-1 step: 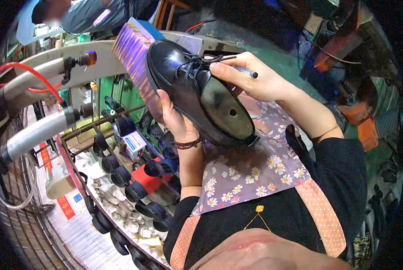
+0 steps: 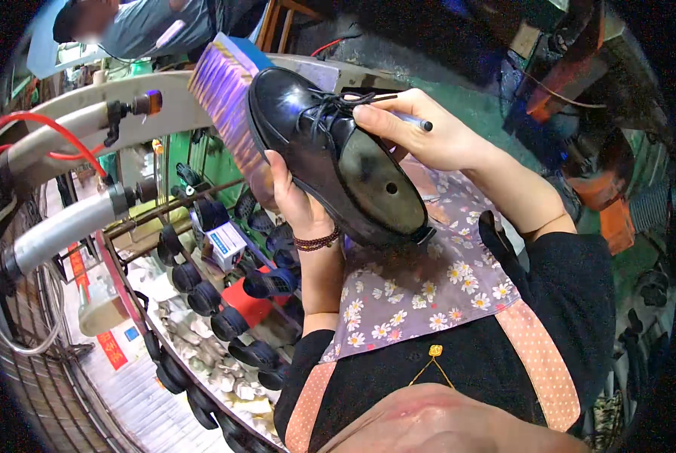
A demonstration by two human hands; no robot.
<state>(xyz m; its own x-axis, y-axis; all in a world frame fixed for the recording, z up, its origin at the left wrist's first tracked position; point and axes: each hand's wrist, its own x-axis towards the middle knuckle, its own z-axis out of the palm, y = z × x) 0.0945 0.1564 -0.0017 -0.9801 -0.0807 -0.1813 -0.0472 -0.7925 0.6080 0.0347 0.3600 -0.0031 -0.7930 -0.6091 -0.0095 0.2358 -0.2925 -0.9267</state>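
Holding a shiny black shoe point(image 2: 338, 162) up in front of me, my left hand point(image 2: 296, 200) wraps around its side from below. My right hand point(image 2: 421, 132) grips a thin pen point(image 2: 415, 121) and rests on the laces. Behind the shoe stands a purple striped box point(image 2: 221, 87) with a blue edge. Lower left, a small white box with a blue label point(image 2: 226, 245) sits on a rack point(image 2: 138, 317) among black shoe shapes point(image 2: 224, 325), near a red piece point(image 2: 243, 302). Two red strip signs point(image 2: 111, 349) hang at the left.
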